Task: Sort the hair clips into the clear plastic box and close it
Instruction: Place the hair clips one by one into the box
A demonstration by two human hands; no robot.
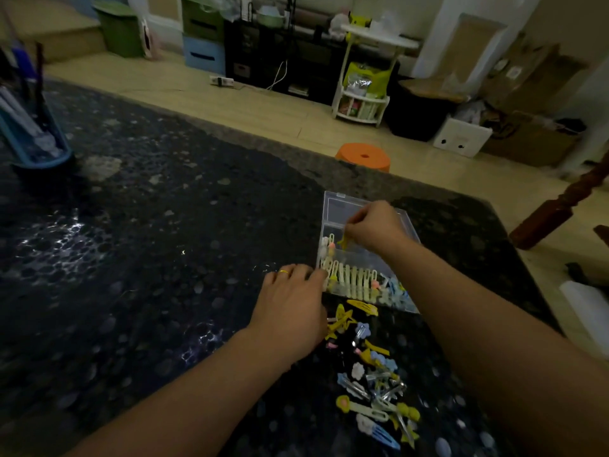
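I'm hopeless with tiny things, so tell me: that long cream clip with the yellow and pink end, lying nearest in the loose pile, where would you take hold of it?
Probably pinch the cream clip across its slim bar, coming from above: it lies flat on the table, and the bar's narrow sides look easier to pinch than the rounded charm.

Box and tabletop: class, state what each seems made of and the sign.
Box: clear hard plastic, probably; clips show through its walls. Tabletop: polished speckled stone, likely granite; it mirrors light in bright glints.
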